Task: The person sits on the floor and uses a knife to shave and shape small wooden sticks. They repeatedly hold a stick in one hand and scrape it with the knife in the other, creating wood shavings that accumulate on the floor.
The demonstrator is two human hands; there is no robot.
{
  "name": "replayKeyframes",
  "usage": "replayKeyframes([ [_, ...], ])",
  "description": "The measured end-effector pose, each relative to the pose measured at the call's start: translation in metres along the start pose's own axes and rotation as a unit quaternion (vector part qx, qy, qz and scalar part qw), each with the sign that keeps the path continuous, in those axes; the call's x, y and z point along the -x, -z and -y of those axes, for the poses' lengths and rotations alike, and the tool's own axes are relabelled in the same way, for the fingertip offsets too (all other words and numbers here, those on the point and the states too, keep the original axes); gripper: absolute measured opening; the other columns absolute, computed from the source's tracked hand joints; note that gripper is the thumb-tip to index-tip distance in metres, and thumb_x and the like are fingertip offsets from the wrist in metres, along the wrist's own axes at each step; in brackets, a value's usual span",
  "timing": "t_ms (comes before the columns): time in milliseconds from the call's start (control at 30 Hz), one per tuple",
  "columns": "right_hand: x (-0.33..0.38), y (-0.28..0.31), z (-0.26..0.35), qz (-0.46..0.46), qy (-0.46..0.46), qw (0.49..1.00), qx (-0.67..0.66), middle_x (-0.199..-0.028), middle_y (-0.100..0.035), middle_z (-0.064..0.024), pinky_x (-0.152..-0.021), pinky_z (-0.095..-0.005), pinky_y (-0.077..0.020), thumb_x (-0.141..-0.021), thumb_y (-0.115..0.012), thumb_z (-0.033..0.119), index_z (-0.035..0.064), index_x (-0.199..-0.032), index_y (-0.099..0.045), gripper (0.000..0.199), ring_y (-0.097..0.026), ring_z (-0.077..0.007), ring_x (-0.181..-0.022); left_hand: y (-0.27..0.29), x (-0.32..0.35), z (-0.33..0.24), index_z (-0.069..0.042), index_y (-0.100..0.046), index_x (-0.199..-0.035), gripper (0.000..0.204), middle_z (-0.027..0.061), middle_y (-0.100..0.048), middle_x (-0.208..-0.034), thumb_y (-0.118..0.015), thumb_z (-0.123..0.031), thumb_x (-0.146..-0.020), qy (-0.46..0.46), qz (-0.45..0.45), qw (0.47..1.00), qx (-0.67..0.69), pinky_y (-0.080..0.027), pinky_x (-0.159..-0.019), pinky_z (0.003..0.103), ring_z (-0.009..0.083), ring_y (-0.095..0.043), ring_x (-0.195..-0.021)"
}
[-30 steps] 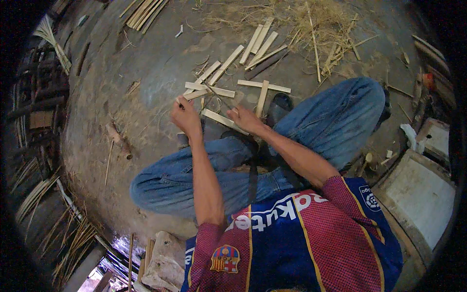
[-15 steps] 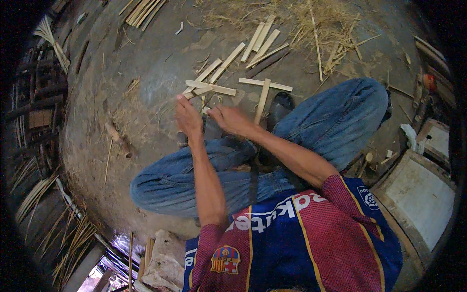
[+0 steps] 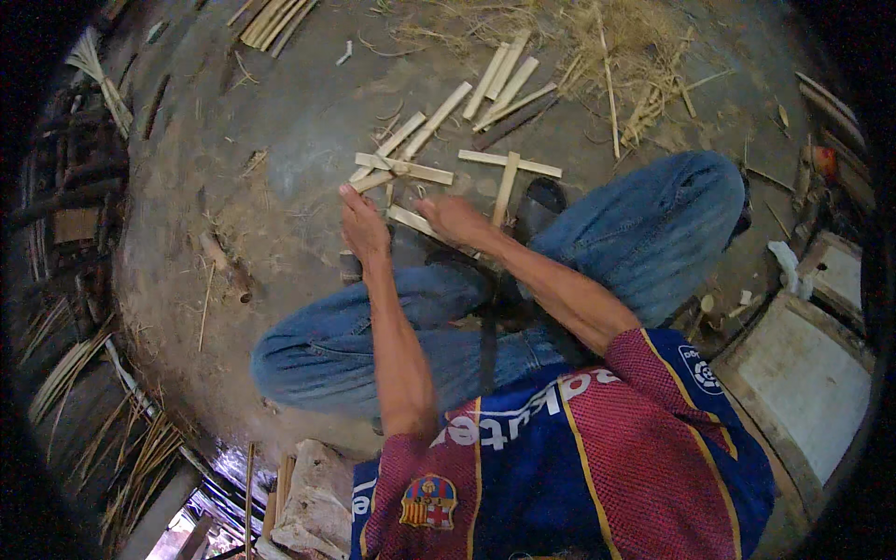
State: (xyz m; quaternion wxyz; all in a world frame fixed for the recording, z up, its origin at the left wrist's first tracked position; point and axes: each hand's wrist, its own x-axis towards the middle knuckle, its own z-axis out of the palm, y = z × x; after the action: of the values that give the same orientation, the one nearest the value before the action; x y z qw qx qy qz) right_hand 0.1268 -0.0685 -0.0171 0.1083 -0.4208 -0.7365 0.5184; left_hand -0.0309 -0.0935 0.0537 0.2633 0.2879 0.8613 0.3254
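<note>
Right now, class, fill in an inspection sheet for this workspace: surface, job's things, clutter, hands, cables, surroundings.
Surface: bare grey earthen floor, dusty.
Job's things: flat bamboo slats lying crossed ahead of the knees; one short slat between the hands.
Clutter: straw and shavings at the far side; loose slat bundle.
Hands: left hand fingertips at the crossed slats; right hand resting on the short slat.
Cables: nothing seen.
Surroundings: bamboo strips piled at left; pale board at right.
</note>
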Motion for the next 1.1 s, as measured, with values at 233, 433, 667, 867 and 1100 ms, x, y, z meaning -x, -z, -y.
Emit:
replayKeyframes([
  [233,0.033,-0.014,-0.022,-0.017,-0.089,0.994,-0.065,-0.082,-0.061,-0.0280,-0.073,-0.0511,-0.0452,-0.100,-0.045,0.038,-0.0020,-0.091,-0.060,0.044,-0.058,-0.0476,-0.081,-0.003,-0.001,0.015,-0.001,-0.056,-0.083,0.064,0.0060,-0.051,-0.068,-0.025,-0.054,-0.101,0.008,-0.029,0.995,0.094,-0.038,-0.062,0.038,0.0215,-0.049,-0.063],
  [433,0.046,-0.032,-0.030,-0.093,0.000,0.995,0.021,-0.077,-0.061,-0.0258,-0.071,-0.0503,-0.0448,-0.101,-0.042,0.038,-0.0026,-0.085,-0.059,0.047,-0.060,-0.0449,-0.077,-0.005,-0.005,0.014,-0.002,-0.054,-0.080,0.062,0.0065,-0.051,-0.067,-0.025,-0.052,-0.102,-0.028,-0.030,0.996,0.078,-0.037,-0.062,0.040,0.0230,-0.050,-0.065],
  [667,0.052,-0.018,0.017,0.004,-0.057,0.997,-0.042,-0.083,-0.062,-0.0263,-0.071,-0.0533,-0.0468,-0.102,-0.038,0.033,-0.0004,-0.095,-0.059,0.040,-0.060,-0.0468,-0.078,-0.006,-0.004,0.021,0.000,-0.056,-0.083,0.067,0.0114,-0.054,-0.071,-0.021,-0.054,-0.101,0.009,-0.023,0.997,0.067,-0.039,-0.065,0.043,0.0293,-0.052,-0.067],
  [867,0.058,-0.025,0.013,-0.075,-0.032,0.996,-0.040,-0.082,-0.061,-0.0277,-0.068,-0.0521,-0.0449,-0.100,-0.047,0.036,-0.0007,-0.096,-0.057,0.039,-0.059,-0.0488,-0.079,-0.008,-0.007,0.023,0.000,-0.057,-0.085,0.068,0.0172,-0.062,-0.080,-0.020,-0.054,-0.101,0.062,-0.028,0.996,0.057,-0.041,-0.075,0.047,0.0365,-0.059,-0.080],
  [1100,0.056,-0.018,0.007,-0.025,-0.052,0.998,-0.013,-0.087,-0.063,-0.0280,-0.073,-0.0510,-0.0457,-0.099,-0.046,0.040,-0.0012,-0.097,-0.061,0.044,-0.060,-0.0491,-0.086,-0.009,-0.007,0.028,-0.001,-0.055,-0.082,0.064,0.0137,-0.058,-0.075,-0.023,-0.052,-0.101,0.043,-0.057,0.994,0.088,-0.043,-0.073,0.044,0.0304,-0.057,-0.075],
])
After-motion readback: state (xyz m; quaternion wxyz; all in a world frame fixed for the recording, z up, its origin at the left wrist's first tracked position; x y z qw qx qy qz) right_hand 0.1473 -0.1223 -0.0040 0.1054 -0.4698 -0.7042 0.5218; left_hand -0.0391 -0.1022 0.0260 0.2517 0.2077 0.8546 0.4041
